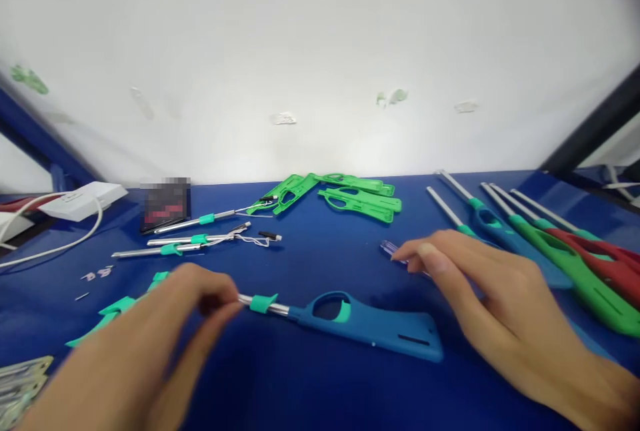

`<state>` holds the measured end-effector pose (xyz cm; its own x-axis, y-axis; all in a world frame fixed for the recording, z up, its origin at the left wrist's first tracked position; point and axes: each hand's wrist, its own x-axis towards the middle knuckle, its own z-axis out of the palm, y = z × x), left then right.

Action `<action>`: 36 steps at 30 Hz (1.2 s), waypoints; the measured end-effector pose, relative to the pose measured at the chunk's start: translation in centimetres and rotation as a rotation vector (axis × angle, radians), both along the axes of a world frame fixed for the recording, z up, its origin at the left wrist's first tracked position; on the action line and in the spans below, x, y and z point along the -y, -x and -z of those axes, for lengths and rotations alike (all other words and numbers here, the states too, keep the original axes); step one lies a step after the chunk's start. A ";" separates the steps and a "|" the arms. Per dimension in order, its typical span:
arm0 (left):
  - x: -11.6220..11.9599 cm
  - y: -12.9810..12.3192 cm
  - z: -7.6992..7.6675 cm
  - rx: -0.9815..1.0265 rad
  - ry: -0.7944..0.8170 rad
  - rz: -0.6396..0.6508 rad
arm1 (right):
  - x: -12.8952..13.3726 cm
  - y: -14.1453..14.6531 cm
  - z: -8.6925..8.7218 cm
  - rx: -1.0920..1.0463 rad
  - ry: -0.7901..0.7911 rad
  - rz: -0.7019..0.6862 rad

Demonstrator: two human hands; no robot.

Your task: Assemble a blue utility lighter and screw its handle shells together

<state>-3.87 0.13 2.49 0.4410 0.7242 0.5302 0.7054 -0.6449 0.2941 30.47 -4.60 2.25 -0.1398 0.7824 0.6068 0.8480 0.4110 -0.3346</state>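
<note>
A blue long-nosed lighter (370,331) lies in front of me, its nozzle pointing left. A loose teal piece (263,303) sits around the metal tube, and the teal trigger shows inside the finger ring. My left hand (170,331), partly blurred, pinches the tube's tip between thumb and fingers. To the right, my right hand (490,304) is closed over a slim see-through purple tool (387,249), which looks like a screwdriver. Its far end sticks out past my fingertips, and the rest is partly hidden beneath the hand.
Green lighter shell halves (360,201) lie at the back. Metal tubes with wires (200,239) and teal parts (117,307) are on the left, near a white box (83,201). Assembled lighters in blue, green (565,257) and red (595,254) lie at right. A white wall (320,51) stands behind.
</note>
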 end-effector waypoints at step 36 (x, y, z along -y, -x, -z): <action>1.3 -17.5 -2.2 -0.743 -0.539 0.736 | -1.0 -2.3 0.6 0.121 0.032 0.077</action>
